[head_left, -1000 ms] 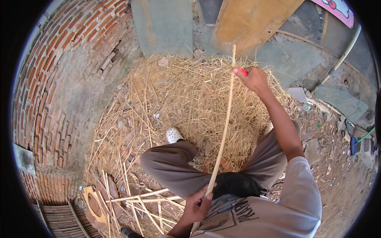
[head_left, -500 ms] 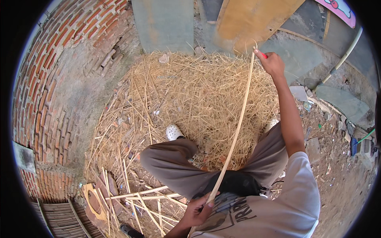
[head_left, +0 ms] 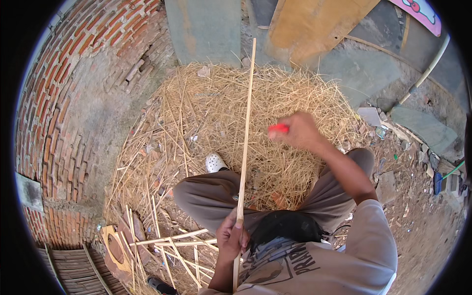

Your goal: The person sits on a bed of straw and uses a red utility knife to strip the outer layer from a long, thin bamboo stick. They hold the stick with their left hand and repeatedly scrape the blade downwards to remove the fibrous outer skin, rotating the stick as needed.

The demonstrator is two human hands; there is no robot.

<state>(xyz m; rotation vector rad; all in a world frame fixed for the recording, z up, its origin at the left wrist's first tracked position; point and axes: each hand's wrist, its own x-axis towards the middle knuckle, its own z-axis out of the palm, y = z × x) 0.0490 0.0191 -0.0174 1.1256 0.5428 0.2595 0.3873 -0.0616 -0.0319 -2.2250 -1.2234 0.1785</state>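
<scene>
My left hand (head_left: 230,238) is closed around the lower part of a long, pale bamboo strip (head_left: 247,128), in front of my shirt. The strip stands out away from me, its far tip reaching past the far edge of the straw-like heap. To its right, over the heap, my right hand (head_left: 301,131) is closed on a small red-handled tool (head_left: 279,128). Motion smears this hand a little, and no blade can be made out. The tool and the strip are apart.
Between and beyond my legs spreads a heap of thin shavings (head_left: 216,103). Split bamboo strips (head_left: 182,236) lie crossed at lower left, near a board with a round hole (head_left: 114,248). A brick wall (head_left: 64,118) rises at left; flat panels (head_left: 204,32) lean at the back.
My right hand has come back from the strip's far tip, toward me and leftward, with the red-handled tool. The strip has swung left, and my left hand has shifted slightly left and away from me.
</scene>
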